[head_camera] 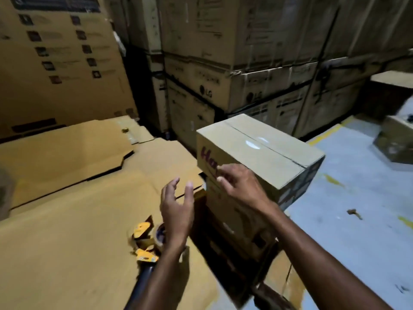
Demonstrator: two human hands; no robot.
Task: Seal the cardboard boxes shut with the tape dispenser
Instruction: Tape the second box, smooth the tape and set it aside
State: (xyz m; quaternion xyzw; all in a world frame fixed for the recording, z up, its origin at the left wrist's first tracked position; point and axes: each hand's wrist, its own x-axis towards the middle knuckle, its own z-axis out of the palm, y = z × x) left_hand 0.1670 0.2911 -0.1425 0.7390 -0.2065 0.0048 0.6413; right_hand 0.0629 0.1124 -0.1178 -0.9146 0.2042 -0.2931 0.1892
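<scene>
Box point(263, 157), taped, purple lettering "Ha" partly covered; right grip point(241, 186) spread-fingered against its face; left grip point(177, 211) slack, holding nothing; rear cartons point(223, 86) marked LG.

Flattened cardboard sheets point(67, 220) lie overlapped across the left and centre, their cut edges stepped and notched. Behind them on the left a tall printed carton point(60, 70) leans back, its face bearing two columns of small dark icons with blurred text. Stacked warehouse cartons point(245, 90) fill the background, two of them showing an LG logo, and thin black straps point(321, 63) run over their faces. To the right is a pale grey floor point(357, 209) with a yellow painted line point(328, 132) near the stack, worn yellow patches point(334, 180), and a small brown scrap point(354, 213) lying on it.
</scene>
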